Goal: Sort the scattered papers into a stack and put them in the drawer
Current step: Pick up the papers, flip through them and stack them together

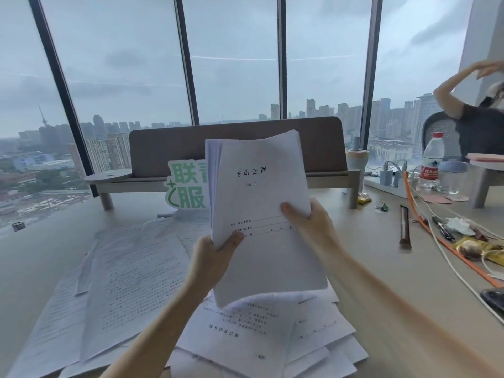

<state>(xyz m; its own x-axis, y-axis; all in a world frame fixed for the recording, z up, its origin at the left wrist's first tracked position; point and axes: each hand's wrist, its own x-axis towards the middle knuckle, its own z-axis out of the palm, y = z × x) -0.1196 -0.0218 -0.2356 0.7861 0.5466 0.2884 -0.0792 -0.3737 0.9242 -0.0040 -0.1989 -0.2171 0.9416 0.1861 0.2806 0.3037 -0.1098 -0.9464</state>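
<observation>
So this is mid-gathering, I'd say. Both hands are up holding a thick stack of papers [259,211] upright above the surface [381,255], cover page facing the camera. The left hand [211,257] pinches the lower left edge with the thumb on the front, and the right hand [308,225] grips the right edge the same way, thumb across the front sheet. The top edges of the stack look a bit fanned and uneven, so it isn't squared up yet.

Loads still left though. There's a whole spread of loose sheets [122,282] lying flat to the left, overlapping each other, and another messy pile [259,336] right under the held stack, some pages turned the other way round. So the sorting part is maybe halfway at best, just my guess from what's lying around.

Next move probably needs one hand freed to scoop up more sheets while the other keeps hold of the stack, or tapping the stack's bottom edge on the surface to even it out first. The flipped pages underneath likely need turning to match.

No drawer in view anywhere, so can't say where it all ends up. The clutter of cables [441,249] and a water bottle [432,162] on the right sits well apart from the papers.
</observation>
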